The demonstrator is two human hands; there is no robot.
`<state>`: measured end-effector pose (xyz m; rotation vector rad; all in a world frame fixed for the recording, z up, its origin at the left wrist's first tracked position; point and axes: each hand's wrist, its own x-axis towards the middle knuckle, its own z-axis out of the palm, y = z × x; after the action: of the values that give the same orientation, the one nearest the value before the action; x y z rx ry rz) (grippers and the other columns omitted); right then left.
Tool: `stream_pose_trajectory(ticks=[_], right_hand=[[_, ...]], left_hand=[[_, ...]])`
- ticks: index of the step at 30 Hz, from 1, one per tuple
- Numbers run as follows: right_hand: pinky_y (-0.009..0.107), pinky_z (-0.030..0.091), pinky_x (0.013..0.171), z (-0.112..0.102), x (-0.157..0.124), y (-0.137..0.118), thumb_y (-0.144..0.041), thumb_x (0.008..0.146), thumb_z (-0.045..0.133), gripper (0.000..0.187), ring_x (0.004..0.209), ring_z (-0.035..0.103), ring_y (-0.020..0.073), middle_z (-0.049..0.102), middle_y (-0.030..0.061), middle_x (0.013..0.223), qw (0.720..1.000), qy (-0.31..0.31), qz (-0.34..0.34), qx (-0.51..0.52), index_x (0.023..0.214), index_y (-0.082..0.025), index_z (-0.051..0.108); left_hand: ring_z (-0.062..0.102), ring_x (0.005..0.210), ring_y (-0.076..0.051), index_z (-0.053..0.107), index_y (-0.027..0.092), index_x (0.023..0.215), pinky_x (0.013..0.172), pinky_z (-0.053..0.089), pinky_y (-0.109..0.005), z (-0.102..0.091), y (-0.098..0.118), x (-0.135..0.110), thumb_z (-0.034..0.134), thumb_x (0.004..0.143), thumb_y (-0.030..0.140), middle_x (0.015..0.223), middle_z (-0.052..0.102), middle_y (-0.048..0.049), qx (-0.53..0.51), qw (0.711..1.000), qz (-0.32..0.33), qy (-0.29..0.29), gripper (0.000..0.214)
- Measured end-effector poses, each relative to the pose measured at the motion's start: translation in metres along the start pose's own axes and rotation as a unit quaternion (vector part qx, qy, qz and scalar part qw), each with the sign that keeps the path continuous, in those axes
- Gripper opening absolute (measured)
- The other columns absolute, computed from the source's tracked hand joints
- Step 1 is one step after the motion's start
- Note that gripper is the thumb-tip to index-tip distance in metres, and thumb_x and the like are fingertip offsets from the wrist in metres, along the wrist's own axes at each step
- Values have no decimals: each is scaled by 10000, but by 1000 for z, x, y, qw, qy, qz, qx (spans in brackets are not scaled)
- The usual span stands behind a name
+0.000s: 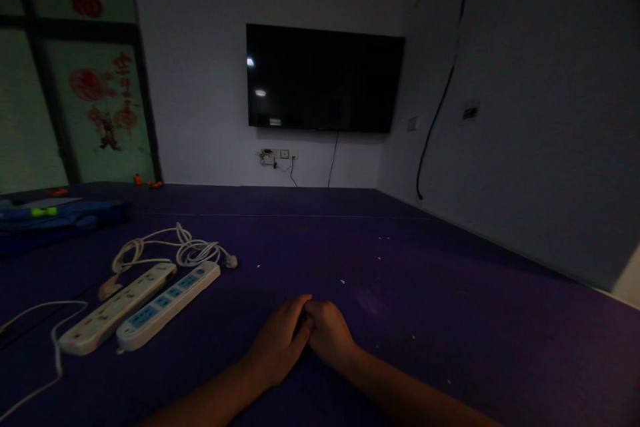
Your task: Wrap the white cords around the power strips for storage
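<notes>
My left hand [277,340] and my right hand [327,333] rest together on the dark purple surface [400,280], fingertips touching, fingers curled against each other. Nothing shows between them. To the left lie two white power strips side by side: one with blue sockets [167,305] nearest my left hand, and a plain cream one [117,308] beyond it. Their white cords [170,250] lie coiled behind them.
A black wall-mounted TV [324,77] hangs ahead, with wall sockets [276,156] below it. A blue object [55,217] lies at the far left. A black cable [443,100] runs down the right wall. A window with red paper decorations [97,100] is at the left.
</notes>
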<state>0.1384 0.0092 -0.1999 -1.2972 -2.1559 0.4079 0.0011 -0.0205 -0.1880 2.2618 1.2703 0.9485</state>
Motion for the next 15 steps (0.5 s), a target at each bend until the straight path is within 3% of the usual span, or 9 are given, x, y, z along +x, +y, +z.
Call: stream_pose_trajectory(ticks=[15], right_hand=[[202,337,499,-3,-1,-5,-14,631,415,255,569,605,145,667,69,664,1000,2,-1,-13,721,-128,624]], left_hand=[[512,1154,-206,445,204,1265,984,398,-385,1,-3,0,384,882,278,1258,560,-90,5,999,30,12,395]])
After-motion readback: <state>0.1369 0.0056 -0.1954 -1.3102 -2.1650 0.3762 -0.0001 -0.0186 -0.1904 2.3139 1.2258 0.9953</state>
